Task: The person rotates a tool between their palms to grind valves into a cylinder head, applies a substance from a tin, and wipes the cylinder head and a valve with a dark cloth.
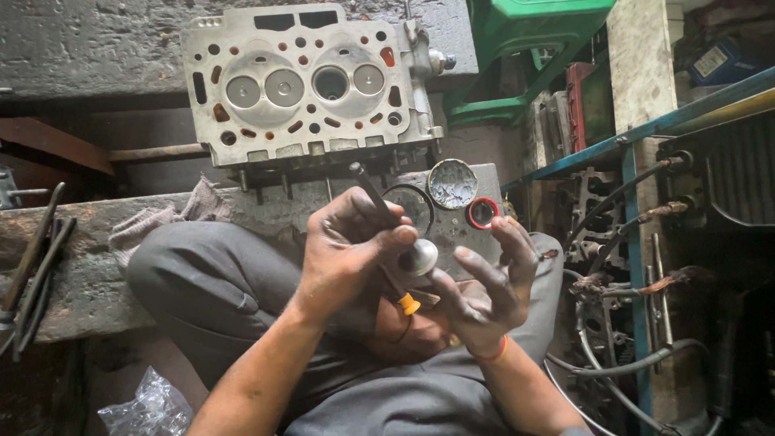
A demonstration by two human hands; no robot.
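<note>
Left hand (347, 242) grip closed around valve (418, 257); right hand (484, 287) open, fingers touching valve head.

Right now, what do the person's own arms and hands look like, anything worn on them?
Both forearms are bare, with no sleeves and no gloves. The left hand is smeared with dark grease, as is the right hand. A thin orange-red band circles the right wrist.

Cylinder head (311, 81): bare cast metal, matt grey, rusty orange in the ports, valve faces smooth and duller. Just below it, an engine valve (408, 242) in the left hand (347, 250) has polished glossy steel on its head and a dark matt stem. Left of the cylinder head's lower edge, a rag (153, 222) of coarse grey cloth lies on a rough, oil-blackened bench (81, 274)
</note>
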